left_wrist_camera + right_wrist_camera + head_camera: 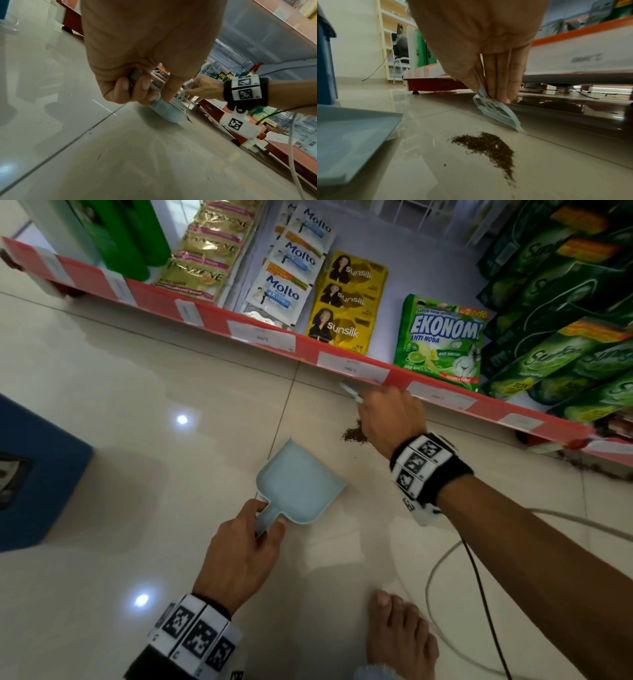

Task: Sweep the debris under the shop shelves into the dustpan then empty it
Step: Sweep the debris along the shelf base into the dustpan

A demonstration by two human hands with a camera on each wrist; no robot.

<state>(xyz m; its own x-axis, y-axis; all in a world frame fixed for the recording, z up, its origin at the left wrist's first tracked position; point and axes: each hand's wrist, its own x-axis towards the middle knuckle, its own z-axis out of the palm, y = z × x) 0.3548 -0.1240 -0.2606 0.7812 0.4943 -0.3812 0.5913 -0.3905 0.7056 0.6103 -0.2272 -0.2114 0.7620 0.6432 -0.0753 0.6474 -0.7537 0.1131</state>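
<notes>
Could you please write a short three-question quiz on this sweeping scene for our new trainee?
1. True or false: the brown debris already lies inside the dustpan.
2. Which hand holds the dustpan's handle: A) the left hand, B) the right hand, C) neither?
3. Fill in: the right hand holds a small light-blue ____, its tip on the tiled floor just under the red shelf edge.

Key
1. False: the pile sits on the floor between brush and pan.
2. A.
3. Brush.
</notes>
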